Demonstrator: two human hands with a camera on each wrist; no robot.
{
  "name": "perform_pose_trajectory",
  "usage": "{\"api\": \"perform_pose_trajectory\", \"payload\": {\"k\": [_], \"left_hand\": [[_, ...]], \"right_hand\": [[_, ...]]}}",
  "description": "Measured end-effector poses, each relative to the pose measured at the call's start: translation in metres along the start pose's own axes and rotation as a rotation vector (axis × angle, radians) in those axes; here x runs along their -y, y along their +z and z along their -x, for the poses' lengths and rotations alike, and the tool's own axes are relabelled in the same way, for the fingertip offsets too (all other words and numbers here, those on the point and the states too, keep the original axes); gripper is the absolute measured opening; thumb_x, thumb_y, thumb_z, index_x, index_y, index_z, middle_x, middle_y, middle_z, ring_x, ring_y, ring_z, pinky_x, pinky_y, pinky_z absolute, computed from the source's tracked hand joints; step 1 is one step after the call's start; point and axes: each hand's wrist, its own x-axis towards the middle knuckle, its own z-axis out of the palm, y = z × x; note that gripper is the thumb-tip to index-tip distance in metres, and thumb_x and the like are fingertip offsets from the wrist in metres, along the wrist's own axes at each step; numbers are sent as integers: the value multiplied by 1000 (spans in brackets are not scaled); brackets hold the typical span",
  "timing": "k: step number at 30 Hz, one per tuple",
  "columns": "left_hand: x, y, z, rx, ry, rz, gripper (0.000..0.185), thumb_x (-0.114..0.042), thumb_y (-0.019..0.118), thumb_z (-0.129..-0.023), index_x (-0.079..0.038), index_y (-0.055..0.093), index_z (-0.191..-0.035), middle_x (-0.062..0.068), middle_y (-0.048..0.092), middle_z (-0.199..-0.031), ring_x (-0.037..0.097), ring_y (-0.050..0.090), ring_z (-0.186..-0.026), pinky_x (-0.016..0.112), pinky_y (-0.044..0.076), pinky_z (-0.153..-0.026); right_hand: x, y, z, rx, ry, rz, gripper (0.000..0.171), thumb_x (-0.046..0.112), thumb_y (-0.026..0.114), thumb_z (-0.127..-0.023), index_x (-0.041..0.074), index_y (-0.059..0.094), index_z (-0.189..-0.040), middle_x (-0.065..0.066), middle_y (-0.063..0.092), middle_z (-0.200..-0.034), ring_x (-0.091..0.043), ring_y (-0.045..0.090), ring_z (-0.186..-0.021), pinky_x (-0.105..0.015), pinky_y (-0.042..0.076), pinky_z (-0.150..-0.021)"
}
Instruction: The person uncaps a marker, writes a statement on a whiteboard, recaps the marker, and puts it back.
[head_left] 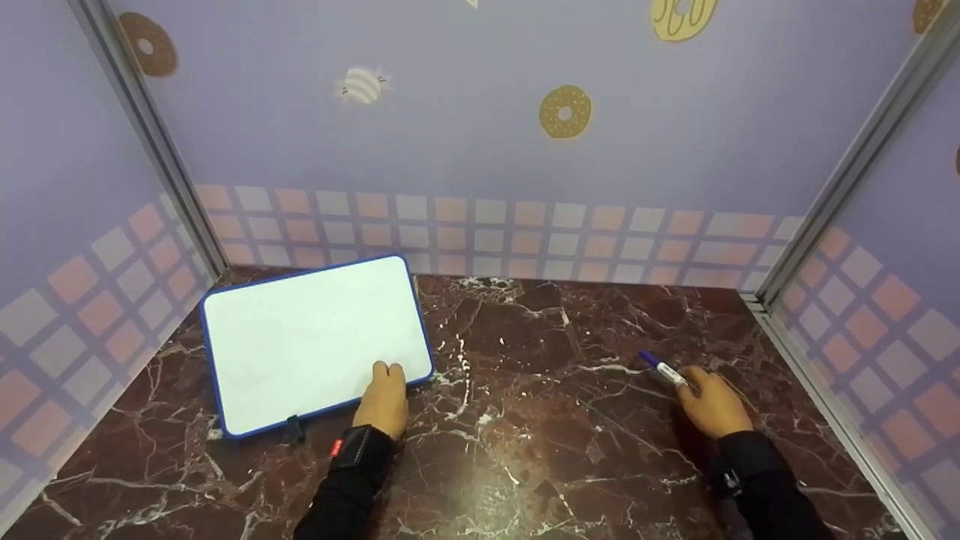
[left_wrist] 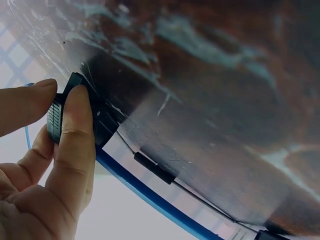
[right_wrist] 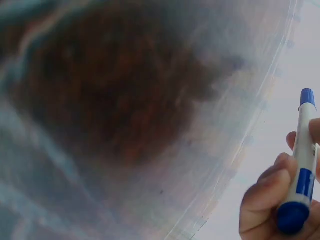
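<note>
My left hand (head_left: 384,401) pinches a small black clip (left_wrist: 75,112) at the near edge of the blue-framed whiteboard (head_left: 315,341), which lies flat at the counter's (head_left: 540,420) left rear. My right hand (head_left: 714,405) grips a blue marker (head_left: 664,370) over the dark red marble. Lilac walls (head_left: 480,135) with doughnut prints and a checked band box the counter in.

Lay on the table (head_left: 540,420): board (head_left: 307,337) at left (near the back wall (head_left: 480,150)), marker (head_left: 664,370) well right.
</note>
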Motion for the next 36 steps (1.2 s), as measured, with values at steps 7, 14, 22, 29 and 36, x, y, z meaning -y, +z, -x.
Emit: {"api": "perform_pose_trajectory", "payload": {"k": [7,14,22,29,36], "left_hand": [[-1,3,4,-5,18,-6,21,14,61,-79,7,48,-94,19,43,-93,30,53,-62,44,50,-59],[-5,6,9,-21,53,-5,24,16,62,-76,7,47,-92,18,42,-91,29,52,-59,43,50,-57],[-15,8,14,-15,70,6,29,17,64,-72,7,46,-93,17,41,-91,30,53,-60,43,50,-58],[-24,13,19,-38,116,-2,29,16,65,-71,6,46,-91,16,40,-90,28,52,-60,42,51,-58],[-36,16,24,-50,189,-10,32,17,66,-68,8,47,-92,16,41,-91,27,52,-61,41,52,-59]], "right_hand": [[9,1,5,18,24,-12,31,18,56,-97,1,59,-122,-15,58,-92,-23,48,-73,-36,37,-67],[18,5,12,-17,-2,-36,29,23,58,-98,4,62,-119,-21,65,-106,-35,61,-92,-52,47,-81],[33,12,15,-34,-24,-89,26,25,58,-98,7,64,-117,-21,64,-119,-42,60,-112,-59,44,-94],[43,17,21,-67,-59,-138,22,26,60,-97,9,67,-111,-15,67,-114,-35,62,-108,-55,46,-93],[52,20,27,-116,-78,-153,22,27,62,-96,12,69,-111,-11,67,-110,-32,63,-105,-53,47,-91]]}}
